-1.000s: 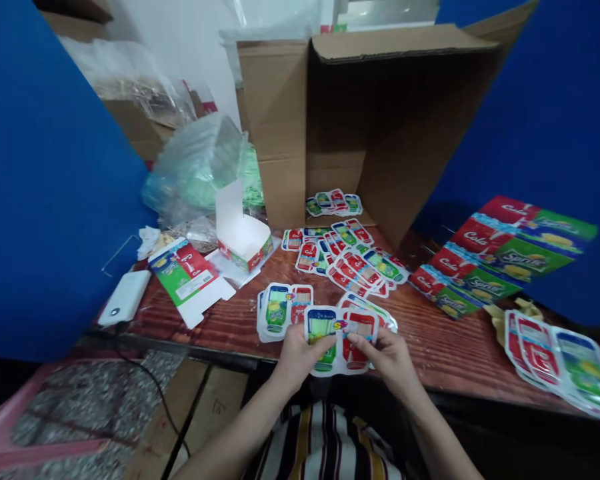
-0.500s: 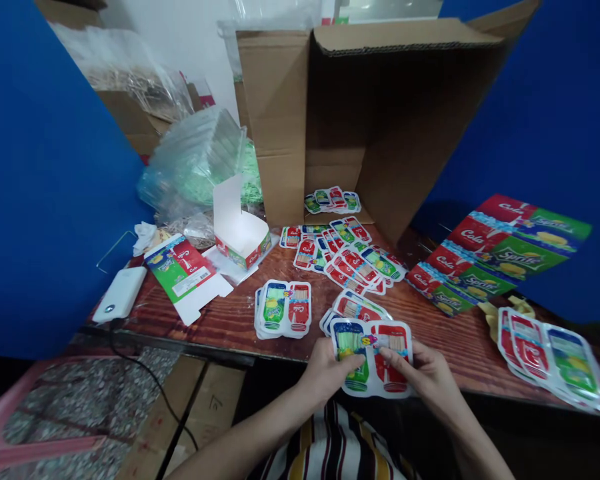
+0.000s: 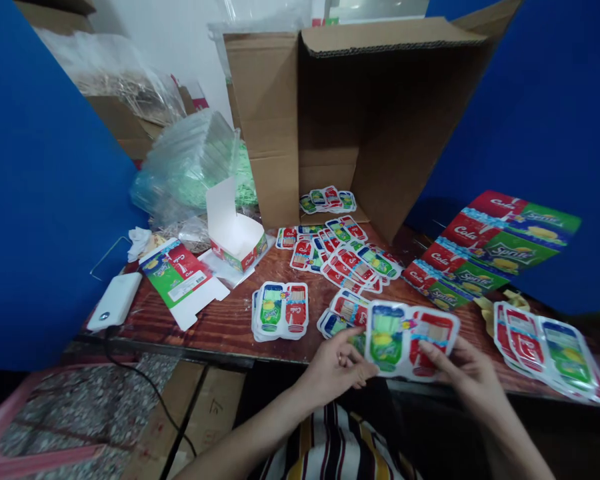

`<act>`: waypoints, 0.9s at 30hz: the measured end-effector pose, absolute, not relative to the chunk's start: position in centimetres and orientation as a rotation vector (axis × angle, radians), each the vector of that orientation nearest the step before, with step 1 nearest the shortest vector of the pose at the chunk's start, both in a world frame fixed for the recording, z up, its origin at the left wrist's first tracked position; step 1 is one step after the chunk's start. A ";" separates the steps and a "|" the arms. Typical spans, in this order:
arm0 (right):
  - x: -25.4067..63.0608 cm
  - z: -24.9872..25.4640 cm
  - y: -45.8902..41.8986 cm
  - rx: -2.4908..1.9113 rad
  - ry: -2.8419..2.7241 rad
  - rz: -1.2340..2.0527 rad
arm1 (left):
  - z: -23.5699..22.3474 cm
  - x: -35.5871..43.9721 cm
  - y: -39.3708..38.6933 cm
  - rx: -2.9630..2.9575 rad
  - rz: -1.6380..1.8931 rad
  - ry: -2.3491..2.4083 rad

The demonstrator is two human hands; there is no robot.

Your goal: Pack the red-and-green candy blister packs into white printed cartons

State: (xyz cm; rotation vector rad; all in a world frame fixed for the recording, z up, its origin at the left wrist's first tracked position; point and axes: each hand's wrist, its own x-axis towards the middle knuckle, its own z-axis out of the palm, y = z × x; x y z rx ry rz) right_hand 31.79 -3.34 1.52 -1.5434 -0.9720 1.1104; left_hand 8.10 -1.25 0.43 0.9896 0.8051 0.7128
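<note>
My right hand (image 3: 467, 373) holds a double packet (image 3: 413, 340) by its red cola half, thumb on the front. The packet is a flat, clear-wrapped card shaped like two jars, one green and one red. At its lower left corner is my left hand (image 3: 340, 367), fingers apart, index stretched towards a pile of similar packets (image 3: 347, 307) on the table. Whether its thumb touches the held packet I cannot tell. Left of that pile lies a neat stack of packets (image 3: 281, 310). Another stack (image 3: 545, 347) sits at the table's right side.
A large cardboard box (image 3: 275, 133) opens towards me, with loose packets (image 3: 360, 263) spilling in front. Printed cola and Sprite boxes (image 3: 485, 247) stand right. To the left are an open small carton (image 3: 237, 243), a flattened carton (image 3: 180, 277) and a white power bank (image 3: 115, 301).
The packet has moved right and up in my right hand. My left hand has loosened from its green half and now sits at the lower left corner.
</note>
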 end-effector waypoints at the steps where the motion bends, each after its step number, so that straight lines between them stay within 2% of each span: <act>1: 33.5 1.3 -3.1 -1.585 -0.958 1.036 | 0.3 7.9 -1.2 1.008 0.705 0.823; 3: 37.3 0.8 -2.6 -1.725 -1.019 0.884 | -0.1 7.5 -1.2 1.054 0.724 0.885; 6: 42.4 -0.3 -1.7 -2.157 -1.199 0.576 | -0.9 6.6 -1.0 1.107 0.756 0.948; 10: 43.8 -1.2 -1.1 -2.671 -1.316 0.116 | -1.5 5.4 -0.8 1.183 0.804 1.051; 12: 41.8 -1.2 -0.8 -2.646 -1.407 -0.201 | -1.6 5.1 -0.8 1.196 0.810 1.100; 14: 38.6 -1.1 -0.2 -2.421 -1.558 -0.359 | -1.7 5.2 -0.9 1.210 0.791 1.124; 19: 30.0 -1.3 3.3 -1.835 -2.003 0.186 | -2.7 6.5 -1.4 1.275 0.754 1.136; 22: 27.4 -1.9 5.3 -1.852 -2.197 0.360 | -3.6 7.1 -1.4 1.309 0.715 1.166; 27: 27.0 -2.5 6.8 -1.902 -2.281 0.396 | -4.5 7.3 -1.2 1.304 0.693 1.185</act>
